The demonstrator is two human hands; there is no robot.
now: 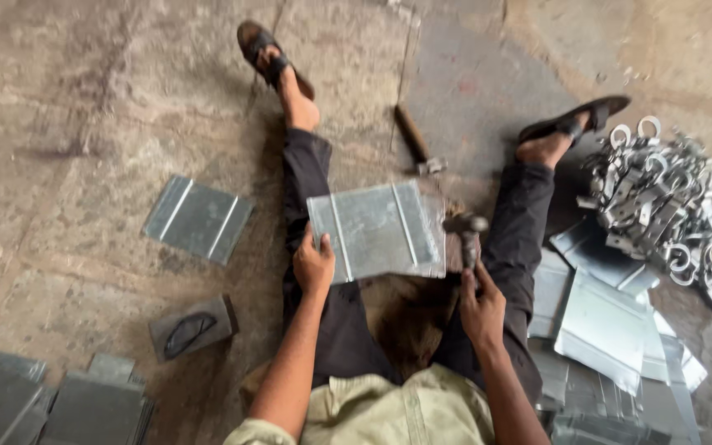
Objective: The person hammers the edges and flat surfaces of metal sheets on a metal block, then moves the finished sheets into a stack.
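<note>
1. Between the outstretched legs, at the middle of the view, the sheet [381, 231] lies flat over a low support that it mostly hides, so what it rests on cannot be made out.
2. The left hand [313, 268] grasps the sheet at its 8 o'clock corner, thumb on top and fingers curled under the edge.
3. The right hand [481, 306] is clenched round the handle of a hammer [465, 235], whose dark head hangs just beside the sheet's 3 o'clock edge, blurred.
4. To do this well, I judge the left hand should press the sheet level and keep its thumb well apart from the struck edge; blows should land square on the edge, not on the open face.
5. The sheet is grey, dull-shining metal, roughly rectangular, with two raised ribs running across it and a faintly mottled face.
6. A like sheet [198, 218] lies on the floor [59, 124] at 9 o'clock.
7. More sheets [607, 325] are heaped at 4 o'clock, and another stack [51, 400] at 7 o'clock.
8. A pile of clamps [669, 206] with ring ends sits at 2 o'clock.
9. A second hammer [416, 142] lies at 12 o'clock, and a dark block [193, 328] at 8 o'clock.
</note>
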